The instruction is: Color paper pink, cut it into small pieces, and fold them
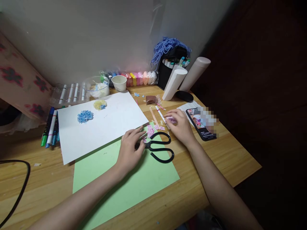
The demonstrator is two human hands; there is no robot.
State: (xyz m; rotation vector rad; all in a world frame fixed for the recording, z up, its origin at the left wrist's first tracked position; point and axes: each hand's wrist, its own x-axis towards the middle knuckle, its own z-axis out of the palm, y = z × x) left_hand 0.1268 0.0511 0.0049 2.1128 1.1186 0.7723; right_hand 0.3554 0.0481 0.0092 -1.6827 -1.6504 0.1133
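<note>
My left hand [130, 147] rests on the green paper sheet [134, 182], its fingers curled down over the blade end of the black scissors [159, 147] and some pink paper scraps [152, 130]. My right hand [179, 126] lies on the wooden table [216, 159] just right of the scraps, fingertips pinched on a small pink paper piece [171, 119] beside a white marker [160, 114]. A white sheet [105, 127] carries a blue paper cluster [85, 116] and a yellow cluster [100, 104].
A phone [200, 124] lies right of my right hand. Two white cylinders [175, 83], a black marker holder [171, 68] with blue yarn, coloured clay packs [139, 78], a paper cup [119, 83], a plastic bowl [97, 87] and loose markers [51, 127] line the back and left. A black cable [21, 188] curves at the left edge.
</note>
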